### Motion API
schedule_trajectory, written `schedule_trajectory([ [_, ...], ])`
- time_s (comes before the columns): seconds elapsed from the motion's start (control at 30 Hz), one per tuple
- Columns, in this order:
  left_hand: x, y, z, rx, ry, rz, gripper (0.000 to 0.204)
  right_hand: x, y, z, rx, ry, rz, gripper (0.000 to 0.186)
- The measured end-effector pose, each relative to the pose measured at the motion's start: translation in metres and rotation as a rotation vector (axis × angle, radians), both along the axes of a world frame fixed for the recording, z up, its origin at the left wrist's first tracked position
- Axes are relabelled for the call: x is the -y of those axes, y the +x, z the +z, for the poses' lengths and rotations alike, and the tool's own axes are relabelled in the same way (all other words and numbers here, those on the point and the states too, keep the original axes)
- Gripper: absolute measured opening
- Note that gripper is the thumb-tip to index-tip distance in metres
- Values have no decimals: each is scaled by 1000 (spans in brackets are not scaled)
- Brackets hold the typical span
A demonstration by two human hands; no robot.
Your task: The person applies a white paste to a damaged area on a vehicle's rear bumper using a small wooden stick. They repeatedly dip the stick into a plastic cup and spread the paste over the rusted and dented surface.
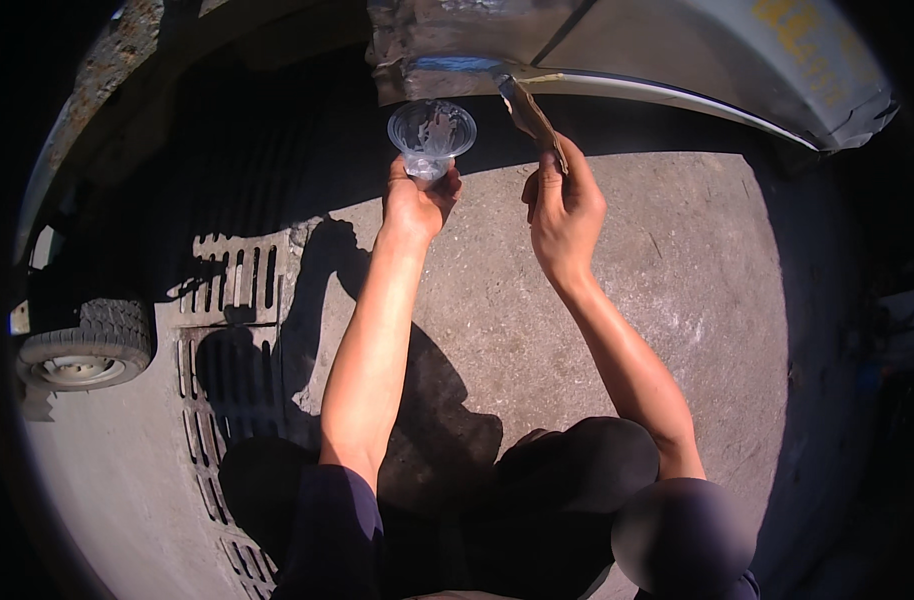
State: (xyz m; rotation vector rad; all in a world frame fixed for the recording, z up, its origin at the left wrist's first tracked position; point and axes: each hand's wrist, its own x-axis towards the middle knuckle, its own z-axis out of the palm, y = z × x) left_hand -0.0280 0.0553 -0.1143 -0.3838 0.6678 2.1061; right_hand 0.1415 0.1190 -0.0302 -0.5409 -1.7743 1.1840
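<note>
My left hand (417,200) pinches the narrow base of a clear plastic cup (432,135), thin and ribbed, its round mouth flaring open and catching the sun; the cup is raised just under the lower edge of a grey metal vehicle panel (617,50). My right hand (565,210) is closed around a flat brownish sheet, stiff like sandpaper (530,115), whose upper end lies against the panel's curved, pale-edged rim. The panel looks dull and scuffed, with a wrinkled patch near the cup. Below my hands lies rough, speckled concrete ground (677,280), with a slotted metal drain grate (232,280) to my left and a small ribbed tyre (87,345) beyond it.
</note>
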Motion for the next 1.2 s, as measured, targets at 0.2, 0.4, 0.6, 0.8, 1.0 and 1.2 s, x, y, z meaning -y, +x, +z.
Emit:
schedule_trajectory([
  [0.2, 2, 1, -1, 16, 17, -38, 50, 2, -10, -5, 133, 339, -28, 31],
  [0.4, 5, -3, -3, -30, -41, -72, 48, 0, -8, -1, 34, 115, -77, 22],
  [0.6, 6, -1, -3, -30, 31, -67, 42, 14, -11, 6, 29, -110, 33, 24],
  [0.8, 8, 4, 0, -145, 66, -29, 45, 27, -19, 8, 128, 122, -4, 24],
  [1.0, 9, -5, -7, 3, 28, -106, 44, 9, -12, 8, 0, -48, -71, 24],
  [1.2, 10, -3, -5, -5, 49, -55, 45, 20, -16, -1, 136, 88, -35, 24],
])
